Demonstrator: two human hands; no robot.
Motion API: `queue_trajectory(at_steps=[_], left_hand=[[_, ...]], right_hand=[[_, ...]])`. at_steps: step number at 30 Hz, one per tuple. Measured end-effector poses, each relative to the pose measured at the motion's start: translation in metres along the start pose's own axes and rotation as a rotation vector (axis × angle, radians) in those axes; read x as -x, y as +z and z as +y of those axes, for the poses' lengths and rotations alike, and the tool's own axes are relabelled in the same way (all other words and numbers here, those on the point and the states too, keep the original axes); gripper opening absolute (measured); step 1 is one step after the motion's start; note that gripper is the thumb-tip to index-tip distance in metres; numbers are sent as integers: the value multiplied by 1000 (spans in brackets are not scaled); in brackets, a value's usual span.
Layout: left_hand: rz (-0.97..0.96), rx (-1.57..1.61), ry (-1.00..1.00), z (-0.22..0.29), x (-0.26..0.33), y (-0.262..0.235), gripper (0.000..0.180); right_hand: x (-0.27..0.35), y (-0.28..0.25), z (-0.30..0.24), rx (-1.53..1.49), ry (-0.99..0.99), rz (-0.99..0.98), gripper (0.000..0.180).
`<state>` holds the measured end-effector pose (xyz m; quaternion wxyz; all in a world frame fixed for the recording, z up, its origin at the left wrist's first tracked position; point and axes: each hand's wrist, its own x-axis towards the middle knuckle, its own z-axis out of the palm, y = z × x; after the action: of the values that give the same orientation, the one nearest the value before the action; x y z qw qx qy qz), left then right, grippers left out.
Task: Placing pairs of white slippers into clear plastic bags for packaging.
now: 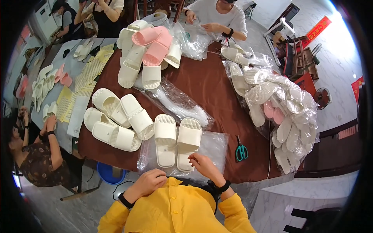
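Note:
Two off-white slippers lie side by side in front of me, heels toward me: a left slipper [165, 134] and a right slipper [189, 134]. Beneath them spreads a clear plastic bag [213, 145]. My right hand [206, 167] reaches over the heel of the right slipper, fingers bent and apart; whether the fingertips touch it I cannot tell. Close to my body at the table's near edge is my left hand [147, 183], its fingers curled in. What they hold, if anything, is hidden.
Loose slippers [116, 120] lie at the left, with a white and pink slipper pile [157, 44] behind. Teal-handled scissors [241, 152] rest at the right, near a heap of bagged slippers [287, 105]. Co-workers sit at the far side and left. A blue bucket [110, 174] stands on the floor.

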<state>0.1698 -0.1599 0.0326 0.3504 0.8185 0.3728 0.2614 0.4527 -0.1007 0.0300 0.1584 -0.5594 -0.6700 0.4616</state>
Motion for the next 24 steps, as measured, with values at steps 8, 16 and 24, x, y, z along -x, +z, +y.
queue_trajectory(at_steps=[8, 16, 24], left_hand=[[38, -68, -52, -26, -19, 8, 11], [223, -203, -141, -46, -36, 14, 7], [279, -223, -184, -53, -56, 31, 11]], right_hand=[[-16, 19, 5, 254, -91, 49, 32], [-6, 36, -6, 509, -202, 136, 62], [-12, -15, -26, 174, -26, -36, 46]])
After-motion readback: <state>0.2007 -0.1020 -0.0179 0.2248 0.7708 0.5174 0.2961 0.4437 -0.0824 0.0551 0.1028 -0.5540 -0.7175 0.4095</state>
